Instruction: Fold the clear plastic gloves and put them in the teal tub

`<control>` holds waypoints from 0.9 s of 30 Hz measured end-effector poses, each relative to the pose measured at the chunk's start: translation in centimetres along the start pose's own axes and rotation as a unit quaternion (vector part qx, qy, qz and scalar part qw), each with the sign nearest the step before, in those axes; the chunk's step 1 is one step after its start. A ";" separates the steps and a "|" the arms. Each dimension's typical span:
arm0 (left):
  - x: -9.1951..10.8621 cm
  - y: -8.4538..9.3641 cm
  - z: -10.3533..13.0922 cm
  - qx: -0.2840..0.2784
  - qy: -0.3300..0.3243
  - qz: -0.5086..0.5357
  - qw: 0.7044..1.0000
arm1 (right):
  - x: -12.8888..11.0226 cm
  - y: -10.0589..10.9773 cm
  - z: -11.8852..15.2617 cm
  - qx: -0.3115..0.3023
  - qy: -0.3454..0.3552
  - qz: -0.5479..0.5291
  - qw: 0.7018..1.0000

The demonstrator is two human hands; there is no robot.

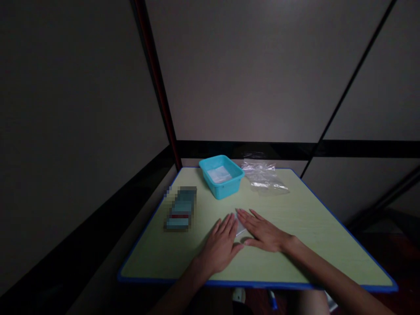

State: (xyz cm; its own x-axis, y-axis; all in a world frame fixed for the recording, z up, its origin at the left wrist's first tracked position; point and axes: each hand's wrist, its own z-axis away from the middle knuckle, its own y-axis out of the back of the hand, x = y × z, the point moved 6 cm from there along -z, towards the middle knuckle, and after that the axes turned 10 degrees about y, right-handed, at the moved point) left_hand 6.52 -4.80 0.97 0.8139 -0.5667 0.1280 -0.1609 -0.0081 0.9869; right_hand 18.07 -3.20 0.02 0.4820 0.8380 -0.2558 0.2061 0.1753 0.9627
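Both hands lie palm down near the middle of the table, over a small clear plastic piece (239,227). My left hand (220,245) covers its left side, with the fingers stretched forward and the thumb pointing right. On the other side, my right hand (262,231) rests flat with its fingers pointing to the upper left and touching the plastic. The fingertips of the two hands almost meet at the top of the piece. Part of the plastic is hidden beneath the hands.
A turquoise basket (227,189) with white packets (219,174) inside stands at the back of the blue-edged table (311,223). Crumpled clear plastic bags (264,176) lie to its right. At the left is a pixelated rectangular object (182,209). Walls stand behind and left.
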 end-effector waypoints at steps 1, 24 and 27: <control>-0.1 -0.2 0.0 -0.012 0.000 -0.007 1.000 | 0.1 -0.2 0.0 -0.005 -0.002 0.001 1.000; -3.5 1.0 -1.8 0.091 0.179 0.430 0.880 | 0.8 5.3 -0.4 0.316 -0.096 -0.347 0.878; -3.1 1.2 -2.5 0.035 0.178 0.618 0.765 | 1.1 5.0 -0.4 0.360 -0.140 -0.474 0.791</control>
State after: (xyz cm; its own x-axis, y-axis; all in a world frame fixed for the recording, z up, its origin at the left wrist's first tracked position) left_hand 5.17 -1.04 2.00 0.1137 0.0843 0.9899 -0.9499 0.3012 0.0834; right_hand 19.26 -1.18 4.62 -0.0314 0.3414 -0.9394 0.9713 0.2323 0.0520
